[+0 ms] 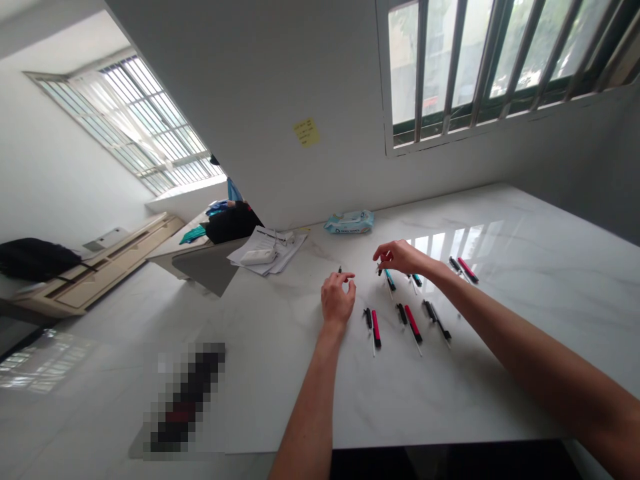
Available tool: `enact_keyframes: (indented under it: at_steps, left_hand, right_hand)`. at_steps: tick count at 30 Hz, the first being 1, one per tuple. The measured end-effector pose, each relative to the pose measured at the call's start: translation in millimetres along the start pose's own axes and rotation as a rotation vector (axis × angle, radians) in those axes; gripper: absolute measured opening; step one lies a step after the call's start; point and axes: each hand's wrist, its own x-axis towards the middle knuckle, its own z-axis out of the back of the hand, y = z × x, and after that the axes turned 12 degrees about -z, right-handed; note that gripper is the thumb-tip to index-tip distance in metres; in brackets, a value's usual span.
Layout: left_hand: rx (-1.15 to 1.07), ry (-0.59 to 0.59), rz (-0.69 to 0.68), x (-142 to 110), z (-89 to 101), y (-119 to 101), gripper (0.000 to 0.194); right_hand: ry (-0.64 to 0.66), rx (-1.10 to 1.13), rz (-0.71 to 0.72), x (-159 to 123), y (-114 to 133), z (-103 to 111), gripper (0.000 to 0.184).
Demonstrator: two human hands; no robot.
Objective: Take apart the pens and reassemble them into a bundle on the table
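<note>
My left hand [338,297] rests on the white marble table [525,280], fingers pinched on a small dark pen part [340,270]. My right hand [399,256] reaches across further back, fingers closed on a small dark piece at the top of a teal pen [390,279]. Several taken-apart pens lie in rows beside both hands: a red pen [376,328] with a black cap, another red pen [413,323], a black pen [436,319] and a red and black pair [463,267] at the right.
A pack of wet wipes [349,221] lies near the wall. A stack of papers [267,251] with a white object sits at the table's left corner, a black bag [231,222] behind it. A yellow sticky note [306,132] hangs on the wall.
</note>
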Motion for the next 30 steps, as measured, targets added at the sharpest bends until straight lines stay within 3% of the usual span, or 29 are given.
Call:
enact_keyframes:
  at_steps: [5, 10, 13, 17, 22, 30]
  left_hand:
    - [-0.247, 0.002, -0.092, 0.4, 2.1, -9.0, 0.031]
    - [-0.475, -0.012, -0.02, -0.7, -2.4, -16.4, 0.024]
    - [-0.47, -0.022, 0.023, -1.2, -4.4, -15.5, 0.019]
    - [-0.395, -0.026, 0.029, -1.4, -6.9, -14.4, 0.013]
    - [-0.349, -0.027, -0.007, -1.4, -9.8, -17.2, 0.012]
    - [-0.339, -0.035, -0.022, -1.3, -8.5, -18.3, 0.012]
  right_hand:
    - [0.019, 0.137, 0.043, -9.5, 24.2, 0.7, 0.017]
    - [0.067, 0.188, 0.094, -12.4, 37.8, -14.9, 0.021]
    - [-0.03, 0.15, 0.082, -8.4, 29.9, -17.1, 0.017]
    - [-0.205, -0.08, 0.055, -0.8, 7.8, -16.5, 0.026]
    - [-0.131, -0.284, 0.124, 4.4, -10.3, -26.8, 0.037]
    - [-0.088, -0.338, 0.132, 8.8, -12.1, -33.2, 0.031]
